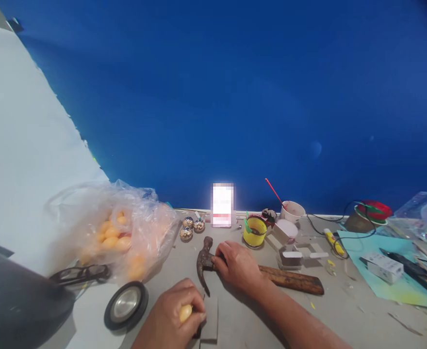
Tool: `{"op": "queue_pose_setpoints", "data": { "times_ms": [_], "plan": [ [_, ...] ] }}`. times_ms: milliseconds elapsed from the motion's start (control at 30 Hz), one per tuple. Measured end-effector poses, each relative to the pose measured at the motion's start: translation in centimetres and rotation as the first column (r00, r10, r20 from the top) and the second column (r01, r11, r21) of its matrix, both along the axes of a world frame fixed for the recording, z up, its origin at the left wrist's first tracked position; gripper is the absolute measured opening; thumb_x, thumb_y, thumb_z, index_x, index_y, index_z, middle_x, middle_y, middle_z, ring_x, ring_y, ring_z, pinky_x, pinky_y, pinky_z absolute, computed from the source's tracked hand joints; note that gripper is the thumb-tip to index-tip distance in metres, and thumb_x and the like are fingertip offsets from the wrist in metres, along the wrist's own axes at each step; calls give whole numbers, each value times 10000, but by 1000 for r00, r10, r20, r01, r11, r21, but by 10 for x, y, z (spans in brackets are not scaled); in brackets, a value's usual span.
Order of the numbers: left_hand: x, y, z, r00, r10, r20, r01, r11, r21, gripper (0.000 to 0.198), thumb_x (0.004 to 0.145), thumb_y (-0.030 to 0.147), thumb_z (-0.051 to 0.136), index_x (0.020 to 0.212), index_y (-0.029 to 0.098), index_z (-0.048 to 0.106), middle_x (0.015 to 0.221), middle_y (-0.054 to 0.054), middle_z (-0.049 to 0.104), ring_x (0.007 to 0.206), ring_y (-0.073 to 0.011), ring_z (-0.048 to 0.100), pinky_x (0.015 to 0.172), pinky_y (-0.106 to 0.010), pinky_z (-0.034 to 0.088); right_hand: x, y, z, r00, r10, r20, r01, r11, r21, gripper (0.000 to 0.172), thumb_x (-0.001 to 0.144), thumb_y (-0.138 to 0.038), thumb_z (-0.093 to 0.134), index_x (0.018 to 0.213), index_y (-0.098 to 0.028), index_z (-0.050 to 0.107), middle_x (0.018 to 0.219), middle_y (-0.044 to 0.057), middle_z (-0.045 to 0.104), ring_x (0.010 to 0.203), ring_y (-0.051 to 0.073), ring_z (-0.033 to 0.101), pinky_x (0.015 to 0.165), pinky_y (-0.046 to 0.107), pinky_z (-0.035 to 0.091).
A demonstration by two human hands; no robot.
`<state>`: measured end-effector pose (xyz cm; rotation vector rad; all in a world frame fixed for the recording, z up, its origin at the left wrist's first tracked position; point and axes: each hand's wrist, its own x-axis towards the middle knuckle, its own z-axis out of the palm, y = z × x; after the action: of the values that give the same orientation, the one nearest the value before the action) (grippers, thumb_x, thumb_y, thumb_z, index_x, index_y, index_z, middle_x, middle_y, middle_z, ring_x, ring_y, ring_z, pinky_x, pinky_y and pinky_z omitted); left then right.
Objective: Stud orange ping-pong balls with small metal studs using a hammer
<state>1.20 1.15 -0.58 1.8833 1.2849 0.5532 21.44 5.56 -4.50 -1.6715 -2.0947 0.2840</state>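
Note:
My right hand [237,264] is closed round the neck of a claw hammer [289,279], just behind its rusty head. The worn wooden handle runs out to the right under my wrist, low over the table. Lower and to the left, my left hand [173,312] is closed, with a small yellow rounded thing [185,313] showing between its fingers; most of it is hidden. Touching or just beside those fingertips is a flat grey box-like piece [209,320]. Left of that hand lies a black-rimmed wheel [126,305] with a metal centre.
A clear plastic bag [151,213] of orange egg-like balls lies at left, near glasses [82,274]. Behind the hammer are several speckled balls [186,233], a lit phone [222,203], a yellow tin [254,237] and a white cup [292,211]. Blue-green paper [377,286] lies right.

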Motion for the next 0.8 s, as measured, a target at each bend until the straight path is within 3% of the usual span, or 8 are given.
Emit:
{"op": "queue_pose_setpoints", "data": {
  "times_ms": [200, 367, 567, 800],
  "plan": [
    [1, -2, 8, 993, 69, 98, -62, 995, -75, 119, 704, 214, 599, 625, 198, 687, 709, -18, 685, 699, -176, 629, 705, -272, 482, 0, -1, 3, 1000, -2, 9, 2, 1000, -13, 115, 956, -284, 603, 897, -195, 645, 911, 35, 707, 839, 168, 622, 696, 293, 303],
    [5, -3, 13, 930, 271, 248, -178, 923, -342, 71, 644, 238, 663, 636, 168, 663, 520, 21, 594, 495, -114, 493, 521, -235, 386, 0, -1, 4, 1000, -10, 23, 10, 1000, -13, 133, 964, -299, 586, 901, -203, 653, 918, 35, 709, 840, 173, 626, 689, 304, 304],
    [3, 4, 6, 825, 365, 431, -103, 848, -521, 136, 569, 192, 716, 677, 155, 642, 617, 7, 671, 409, -45, 405, 449, -198, 281, 0, -1, 2, 1000, -4, 9, 4, 1000, -4, 123, 955, -292, 584, 902, -203, 651, 909, 30, 701, 840, 174, 620, 700, 305, 313],
    [-3, 8, -12, 766, 339, 546, 17, 838, -546, 224, 635, 305, 767, 710, 164, 609, 463, 65, 498, 401, -45, 338, 453, -197, 209, 1, -3, 3, 999, 32, -2, -32, 999, -12, 173, 912, -370, 653, 931, -199, 654, 915, 37, 684, 854, 188, 610, 702, 299, 313]
  ]
}}
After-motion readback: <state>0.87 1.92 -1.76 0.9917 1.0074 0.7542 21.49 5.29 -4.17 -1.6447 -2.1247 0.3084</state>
